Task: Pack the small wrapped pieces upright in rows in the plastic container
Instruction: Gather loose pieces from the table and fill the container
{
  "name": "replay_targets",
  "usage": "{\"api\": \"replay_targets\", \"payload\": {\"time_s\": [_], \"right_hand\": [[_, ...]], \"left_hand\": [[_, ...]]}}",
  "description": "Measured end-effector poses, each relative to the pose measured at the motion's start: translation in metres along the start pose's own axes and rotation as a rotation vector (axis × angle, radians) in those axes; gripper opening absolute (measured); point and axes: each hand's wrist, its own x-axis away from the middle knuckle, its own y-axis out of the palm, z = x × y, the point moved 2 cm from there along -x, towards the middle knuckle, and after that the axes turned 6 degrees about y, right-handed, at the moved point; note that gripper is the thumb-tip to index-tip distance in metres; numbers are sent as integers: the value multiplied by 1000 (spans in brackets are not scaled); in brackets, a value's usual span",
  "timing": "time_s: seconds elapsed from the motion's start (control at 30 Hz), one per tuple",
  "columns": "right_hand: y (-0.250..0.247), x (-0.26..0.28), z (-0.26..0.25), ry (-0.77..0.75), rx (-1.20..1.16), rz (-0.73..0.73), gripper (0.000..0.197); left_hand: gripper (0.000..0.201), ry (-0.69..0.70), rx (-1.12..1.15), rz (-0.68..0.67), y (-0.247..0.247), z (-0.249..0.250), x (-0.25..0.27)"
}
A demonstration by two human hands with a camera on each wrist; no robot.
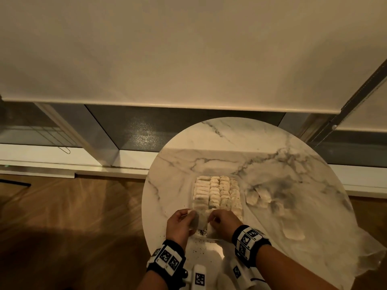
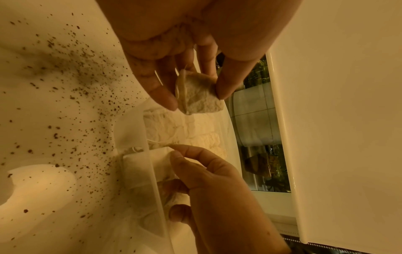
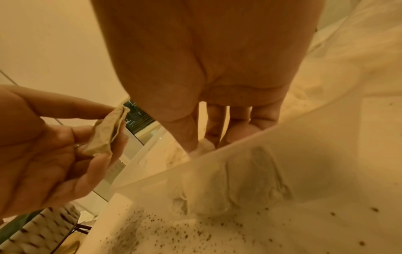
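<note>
Wrist bands with black-and-white square markers (image 1: 167,257) sit nearest the head camera, at 6 o'clock in that view. Your left hand (image 1: 180,223) pinches one small wrapped piece (image 2: 196,93) between thumb and fingertips; the piece is a soft, crinkled, pale pouch, roughly square, with a thin string at one edge. In the left wrist view its flat face is turned to the camera and its long axis cannot be told. You hold it clear of the plastic container (image 1: 216,237), above the near left corner.

Your right hand (image 1: 224,223) has its fingers curled down inside the near end of the container, touching the pieces there; whether it grips one cannot be told. The container is a clear, thin-walled rectangular tub, its long axis running from 6 to 12 o'clock on the counter (image 1: 293,155). Its far part holds four rows of pieces (image 1: 216,192) standing on edge, packed side by side.

The counter is a round slab with grey-veined marble pattern. Dark loose specks (image 2: 71,89) are scattered on it at 6 o'clock of the container. A crumpled clear plastic bag (image 1: 314,227) lies at 3 to 4 o'clock, with loose pieces (image 1: 257,196) lying flat just beside the container's right wall. A pale roller blind (image 1: 188,49) hangs beyond, at 12 o'clock.
</note>
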Motion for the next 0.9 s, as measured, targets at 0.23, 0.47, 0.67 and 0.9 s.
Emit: {"api": "replay_targets", "payload": {"time_s": [0.23,0.47,0.67,0.9], "right_hand": [[-4,3,1,9,-27,79,11],[-18,19,-12,-64,-544,87,7],[-26,34,-20,-154,-658,34,10],[-28,43,-15,-58,-832,49,3]], "left_hand": [[15,-27,32,-25,-2,4,1],[18,-25,23,-182,8,8,8],[25,6,-58,-361,18,11,20],[29,21,-81,-350,13,15,27]]}}
